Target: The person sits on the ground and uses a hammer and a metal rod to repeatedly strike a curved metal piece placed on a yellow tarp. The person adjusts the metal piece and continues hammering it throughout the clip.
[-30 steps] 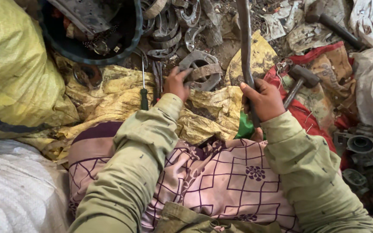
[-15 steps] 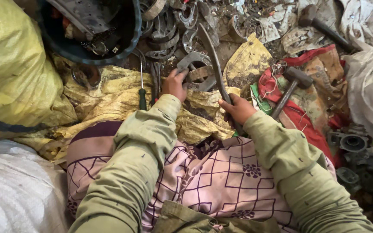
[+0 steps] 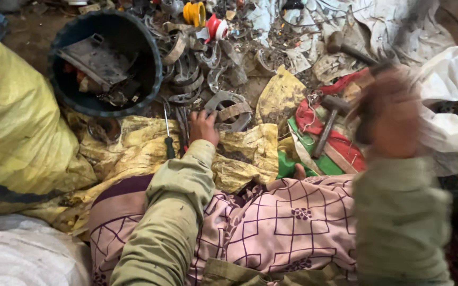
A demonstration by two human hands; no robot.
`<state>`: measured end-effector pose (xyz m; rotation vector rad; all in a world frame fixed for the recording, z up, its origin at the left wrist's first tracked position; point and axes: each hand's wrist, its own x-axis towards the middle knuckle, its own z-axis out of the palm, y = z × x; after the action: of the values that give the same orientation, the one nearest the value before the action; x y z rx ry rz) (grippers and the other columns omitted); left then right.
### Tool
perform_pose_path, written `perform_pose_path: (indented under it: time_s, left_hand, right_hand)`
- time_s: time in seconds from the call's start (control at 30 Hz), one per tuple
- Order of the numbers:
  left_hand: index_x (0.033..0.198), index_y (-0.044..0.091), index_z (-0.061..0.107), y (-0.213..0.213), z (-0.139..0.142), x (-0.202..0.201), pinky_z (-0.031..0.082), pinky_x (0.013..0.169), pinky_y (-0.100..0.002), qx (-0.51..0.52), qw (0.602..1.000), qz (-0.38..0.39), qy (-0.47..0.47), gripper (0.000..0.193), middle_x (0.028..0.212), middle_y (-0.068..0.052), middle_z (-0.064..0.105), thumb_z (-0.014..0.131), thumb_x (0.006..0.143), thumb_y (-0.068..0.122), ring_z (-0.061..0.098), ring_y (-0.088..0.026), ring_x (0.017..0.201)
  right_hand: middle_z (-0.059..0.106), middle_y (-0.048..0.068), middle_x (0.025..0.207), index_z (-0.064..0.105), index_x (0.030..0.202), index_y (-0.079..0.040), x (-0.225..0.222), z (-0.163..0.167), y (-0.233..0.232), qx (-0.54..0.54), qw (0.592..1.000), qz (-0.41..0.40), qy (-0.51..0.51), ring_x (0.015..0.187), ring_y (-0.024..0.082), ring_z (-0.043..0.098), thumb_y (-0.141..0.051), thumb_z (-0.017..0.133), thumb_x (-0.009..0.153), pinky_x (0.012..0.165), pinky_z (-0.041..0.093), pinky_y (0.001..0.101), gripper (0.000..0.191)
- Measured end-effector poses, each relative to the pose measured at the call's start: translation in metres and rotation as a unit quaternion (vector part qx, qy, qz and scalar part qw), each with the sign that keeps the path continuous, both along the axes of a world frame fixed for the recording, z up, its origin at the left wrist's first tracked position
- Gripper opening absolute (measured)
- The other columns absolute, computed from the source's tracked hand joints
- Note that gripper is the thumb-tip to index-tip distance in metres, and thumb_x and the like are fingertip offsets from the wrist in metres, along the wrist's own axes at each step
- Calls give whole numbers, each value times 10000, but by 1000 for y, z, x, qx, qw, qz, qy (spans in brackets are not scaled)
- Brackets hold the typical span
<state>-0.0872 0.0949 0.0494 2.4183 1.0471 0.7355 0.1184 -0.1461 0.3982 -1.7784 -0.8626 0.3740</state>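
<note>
The curved metal clamp ring [image 3: 228,111] lies on the ground at the far edge of the crumpled yellow sheet [image 3: 133,148], amid a scatter of other scrap rings. The left hand [image 3: 203,127] rests on the near side of that ring, fingers [image 3: 201,114] spread flat and touching its rim, closed round nothing. Just left of the ring a green-handled screwdriver [image 3: 168,132] lies on the yellow sheet, its shaft pointing away from the person. Farther left of the ring stands a dark round bucket [image 3: 149,58] holding flat metal scrap.

To the right of the ring a hammer [image 3: 328,119] with a wooden handle lies on red and green cloth [image 3: 340,148], its head toward the far side. A second hammer [image 3: 348,47] lies beyond it, well apart from the ring, among grey debris.

The right hand [image 3: 390,114] is raised well to the right of the ring and blurred (too smeared to make out the fingers, so I cannot tell whether they grip anything). Both arms wear olive-green sleeves [image 3: 181,212]. Nearer than the ring, a pink cloth [image 3: 282,228] with a dark grid pattern covers the person's lap. A large yellow sack [image 3: 17,132] bulges far left of the ring, and white sacks [image 3: 451,106] lie far right.
</note>
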Motion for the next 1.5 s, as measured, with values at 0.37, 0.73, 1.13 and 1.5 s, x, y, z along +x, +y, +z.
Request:
perform_pose_path:
  time_s: [0.37,0.73,1.13,1.5]
  left_hand:
    - [1245,177,731,2,14,1,454,1023,-484,24,997,58,43,501,1246,-88,648,698,758,63,518,-388,1192]
    - [1204,155,739,-7,18,-8,456,1015,-527,42,997,47,40,422,1182,-108,652,657,793,109,522,-394,1189]
    - [1119,140,733,-3,16,10,478,955,-490,66,991,64,99,247,1159,-98,619,564,947,194,528,-349,1190]
    - [1199,22,696,-1,17,4,487,963,-481,80,996,15,-28,405,1166,-211,611,550,821,23,527,-406,1114]
  right_hand:
    - [566,76,655,649,933,-13,-73,-181,58,-372,915,106,-116,557,251,519,-414,582,1067,510,404,420,429]
    - [664,122,986,646,1215,-68,49,-24,-3,-85,901,-14,-424,846,280,647,-102,583,983,709,509,415,243]
    - [653,122,1004,650,1224,-89,-57,-165,58,-266,952,37,-147,884,302,638,-127,616,854,711,502,440,374]
    - [588,50,786,599,968,-96,49,-60,18,-20,971,4,-240,653,209,568,-311,535,1048,578,451,382,238]
